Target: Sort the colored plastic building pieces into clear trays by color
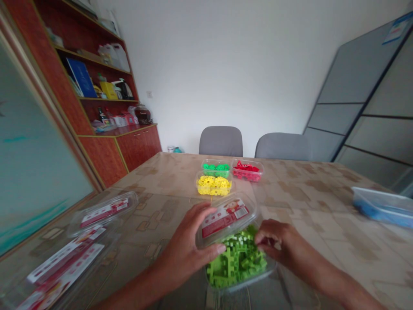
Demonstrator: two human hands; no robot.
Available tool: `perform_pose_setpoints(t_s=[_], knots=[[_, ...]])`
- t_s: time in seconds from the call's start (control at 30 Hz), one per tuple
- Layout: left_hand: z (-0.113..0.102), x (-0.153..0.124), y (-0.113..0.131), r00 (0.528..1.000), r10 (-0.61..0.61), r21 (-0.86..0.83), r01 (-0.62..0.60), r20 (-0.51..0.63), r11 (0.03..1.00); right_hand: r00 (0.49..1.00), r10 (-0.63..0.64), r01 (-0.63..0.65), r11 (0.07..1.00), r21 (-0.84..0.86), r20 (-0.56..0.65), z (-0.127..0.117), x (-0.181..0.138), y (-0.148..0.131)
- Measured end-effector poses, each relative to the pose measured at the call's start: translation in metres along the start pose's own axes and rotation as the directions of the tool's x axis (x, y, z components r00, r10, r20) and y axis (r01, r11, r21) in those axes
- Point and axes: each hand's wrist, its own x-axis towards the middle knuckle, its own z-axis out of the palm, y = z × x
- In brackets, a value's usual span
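A clear plastic box of light green interlocking toy pieces (237, 262) is on the table right in front of me. Its clear lid (226, 215), with a red and white label, is tilted up over the far part of the box. My left hand (190, 241) grips the lid's left side, thumb at the near edge and fingers over the top. At the box's right rim, my right hand (277, 241) has its fingers curled in a pinch. What sits between those fingertips is hidden.
Farther back stand boxes of yellow pieces (214, 185), green pieces (216, 168) and red pieces (248, 171). Several labelled clear lids (105, 211) lie at the left. A box of blue pieces (383, 209) is at the right edge. Two grey chairs (221, 141) are behind the table.
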Motion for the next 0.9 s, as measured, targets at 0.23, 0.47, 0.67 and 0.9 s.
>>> perform_pose_setpoints(t_s=[0.23,0.47,0.67,0.9], knots=[[0.005,-0.001,-0.001,1.000,0.002,0.007,-0.002,0.005,1.000,0.993,-0.059,0.059,0.998,-0.006,-0.101,0.005,0.005,-0.007],[0.005,-0.003,-0.004,1.000,0.005,0.017,-0.005,0.018,1.000,0.995,-0.092,0.092,0.996,-0.011,-0.035,0.019,0.004,-0.006],[0.002,-0.002,-0.003,1.000,0.014,0.023,-0.014,0.008,1.000,0.993,-0.095,0.097,0.995,0.026,-0.072,0.014,0.005,-0.009],[0.012,-0.012,0.000,0.981,0.010,0.143,-0.039,0.196,0.989,0.918,0.185,-0.126,0.975,0.185,-0.351,-0.009,0.007,0.006]])
